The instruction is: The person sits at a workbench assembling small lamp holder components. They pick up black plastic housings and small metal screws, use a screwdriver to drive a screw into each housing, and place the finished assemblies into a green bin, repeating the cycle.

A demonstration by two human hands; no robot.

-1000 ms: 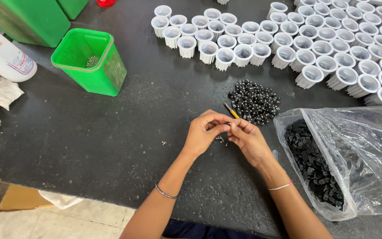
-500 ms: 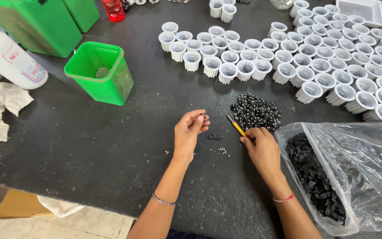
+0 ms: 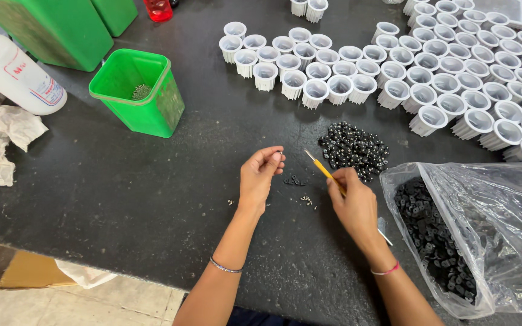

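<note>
On a dark worktable, the person's left hand (image 3: 260, 176) is raised with fingertips pinched around a tiny part, too small to identify. The right hand (image 3: 351, 202) is closed around a thin yellow-handled tool (image 3: 324, 172), tip pointing far-left beside a pile of black beads (image 3: 353, 149). This looks like small-parts assembly mid-step; bringing tool and part together calls for fine aim.

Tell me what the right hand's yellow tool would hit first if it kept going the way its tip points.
Probably nothing close: the yellow tool in the right hand points up-left over bare table; farther along sits the green bin.
</note>
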